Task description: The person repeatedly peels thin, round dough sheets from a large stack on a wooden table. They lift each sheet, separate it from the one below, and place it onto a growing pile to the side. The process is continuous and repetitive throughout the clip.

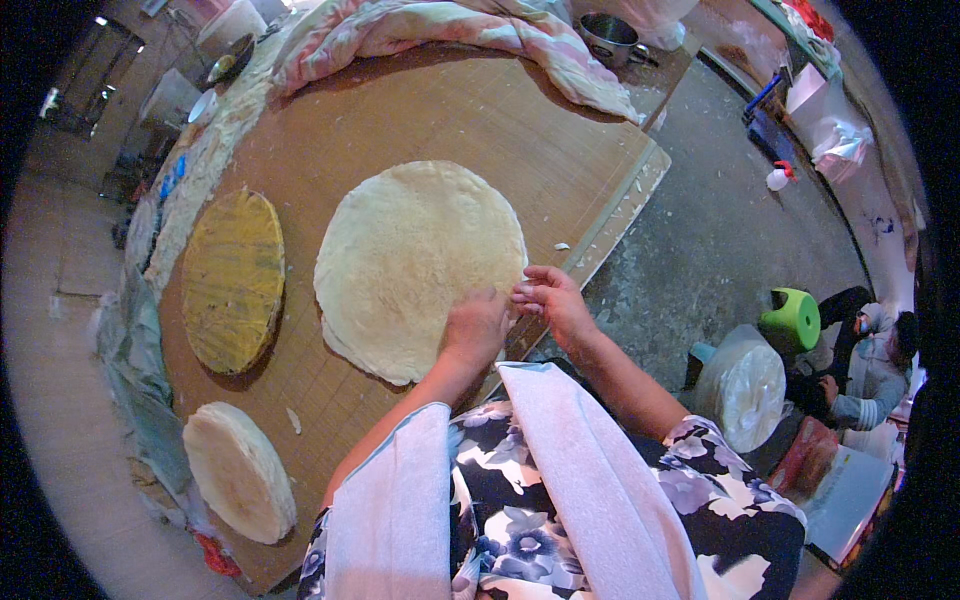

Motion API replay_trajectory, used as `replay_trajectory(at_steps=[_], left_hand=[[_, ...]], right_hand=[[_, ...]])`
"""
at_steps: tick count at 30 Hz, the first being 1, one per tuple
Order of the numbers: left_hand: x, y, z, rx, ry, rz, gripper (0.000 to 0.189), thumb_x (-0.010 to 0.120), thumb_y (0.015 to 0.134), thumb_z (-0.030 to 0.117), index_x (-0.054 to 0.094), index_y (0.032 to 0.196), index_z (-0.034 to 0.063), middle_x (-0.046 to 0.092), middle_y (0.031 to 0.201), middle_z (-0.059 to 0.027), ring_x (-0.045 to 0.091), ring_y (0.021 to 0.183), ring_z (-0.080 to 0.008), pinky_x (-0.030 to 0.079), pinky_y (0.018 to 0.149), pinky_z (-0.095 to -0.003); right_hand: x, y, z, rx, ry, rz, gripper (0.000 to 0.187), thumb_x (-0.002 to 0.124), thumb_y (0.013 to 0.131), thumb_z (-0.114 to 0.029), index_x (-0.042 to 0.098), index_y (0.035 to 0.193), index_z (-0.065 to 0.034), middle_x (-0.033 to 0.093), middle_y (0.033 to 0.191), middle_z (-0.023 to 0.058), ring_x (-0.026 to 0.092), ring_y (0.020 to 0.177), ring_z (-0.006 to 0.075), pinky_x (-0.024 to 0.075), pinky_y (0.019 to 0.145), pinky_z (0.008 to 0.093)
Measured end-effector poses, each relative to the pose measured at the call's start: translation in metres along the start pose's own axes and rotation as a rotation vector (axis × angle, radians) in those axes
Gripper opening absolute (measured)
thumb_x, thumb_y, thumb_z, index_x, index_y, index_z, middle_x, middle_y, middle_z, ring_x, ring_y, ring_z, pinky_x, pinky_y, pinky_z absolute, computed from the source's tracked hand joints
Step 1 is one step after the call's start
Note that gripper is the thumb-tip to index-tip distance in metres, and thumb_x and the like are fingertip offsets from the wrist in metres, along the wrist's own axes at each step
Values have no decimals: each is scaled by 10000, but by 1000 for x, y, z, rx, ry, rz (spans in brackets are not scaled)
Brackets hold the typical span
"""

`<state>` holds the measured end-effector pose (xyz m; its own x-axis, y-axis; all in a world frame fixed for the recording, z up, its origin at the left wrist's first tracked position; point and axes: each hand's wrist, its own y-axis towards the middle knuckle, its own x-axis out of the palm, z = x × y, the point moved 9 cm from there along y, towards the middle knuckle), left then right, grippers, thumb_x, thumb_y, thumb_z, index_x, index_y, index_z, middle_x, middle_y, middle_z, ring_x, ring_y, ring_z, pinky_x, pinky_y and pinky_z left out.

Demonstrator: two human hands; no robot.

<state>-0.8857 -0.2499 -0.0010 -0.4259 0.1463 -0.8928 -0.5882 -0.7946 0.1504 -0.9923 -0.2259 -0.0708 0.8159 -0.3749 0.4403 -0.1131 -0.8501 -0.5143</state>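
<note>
A large, pale round sheet of dough or flatbread (409,255) lies flat on a brown wooden table board (360,97). Its middle is faintly tan and its rim uneven. My left hand (476,326) rests on its lower right part, fingers curled and mostly hidden beneath the hand. At the right rim, the fingertips of my right hand (559,304) meet the edge close to my left hand. Whether either hand pinches the rim cannot be made out. Left of the sheet lies a yellow wrapped round pad (234,281). Nearer me is a thick stack of pale rounds (238,472).
A bunched striped cloth (450,34) covers the far edge, with a metal pot (609,37) beside it. Dough scraps (294,421) dot the board. On the right floor stand a green stool (795,320) and a plastic-covered bundle (742,390); another person (874,382) sits nearby.
</note>
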Motion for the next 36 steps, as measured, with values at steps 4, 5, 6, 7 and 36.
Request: replay_trajectory(at_steps=[4,5,6,7,36], left_hand=[[12,-2,-53,-328,-240,-113,163,579,708,211,606,786,70,571,699,-143,565,641,-267,443,590,-381],[8,-5,-64,-413,-349,-120,157,572,713,204,610,794,75,572,702,-145,566,634,-252,442,588,-374],[-10,-11,-70,-391,-402,-20,134,563,735,161,613,811,63,579,690,-101,541,611,-165,431,575,-309],[-26,-14,-76,-421,-485,50,117,563,742,143,607,806,56,573,686,-76,527,615,-143,425,576,-288],[-115,-35,-73,-199,-165,385,84,606,749,107,581,773,31,575,673,-68,533,612,-105,437,554,-256]], right_hand=[[-4,-7,0,-14,-4,33,321,541,767,-38,451,1069,22,563,869,105,580,740,185,468,629,277],[-7,-9,1,-10,8,43,319,541,767,-38,453,1067,23,563,865,105,580,741,185,468,632,278],[-5,-10,3,2,8,23,320,540,766,-36,452,1068,24,564,865,106,579,739,185,467,631,278],[-11,-11,4,9,15,24,321,538,765,-34,452,1068,26,564,865,107,578,738,185,466,629,278],[10,55,0,-119,-490,63,339,551,627,93,501,952,9,567,839,62,546,745,167,452,644,286]])
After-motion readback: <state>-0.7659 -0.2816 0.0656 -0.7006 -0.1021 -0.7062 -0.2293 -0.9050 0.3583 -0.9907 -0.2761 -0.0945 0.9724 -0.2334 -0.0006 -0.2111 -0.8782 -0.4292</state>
